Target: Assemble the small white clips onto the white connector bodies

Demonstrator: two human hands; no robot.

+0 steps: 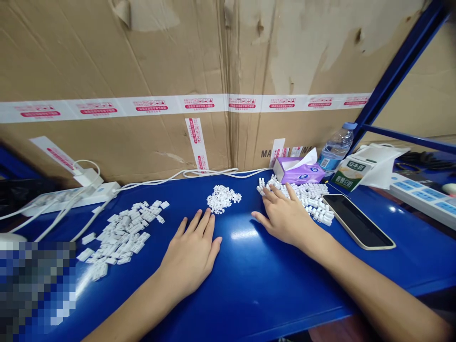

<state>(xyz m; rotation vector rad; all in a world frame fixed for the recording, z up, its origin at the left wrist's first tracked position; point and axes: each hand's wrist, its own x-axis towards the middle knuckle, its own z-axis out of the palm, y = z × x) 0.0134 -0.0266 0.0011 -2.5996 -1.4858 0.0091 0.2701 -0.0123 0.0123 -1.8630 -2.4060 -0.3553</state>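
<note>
My left hand (192,251) lies palm down on the blue table (245,289), fingers spread, between a left pile of flat white pieces (124,232) and a small central pile of tiny white pieces (221,198). Its fingertips are just below the central pile. My right hand (285,216) is palm down with fingers apart, its fingertips at the left part of a pile of white tubular pieces (317,202). It covers some of that pile. Neither hand shows anything gripped.
A purple tissue pack (299,172), a water bottle (337,149) and a green-and-white carton (352,172) stand at the back right. A phone (358,221) lies beside the right pile. Power strips (427,199) and white cables (160,182) run along the edges. Cardboard (160,57) stands behind.
</note>
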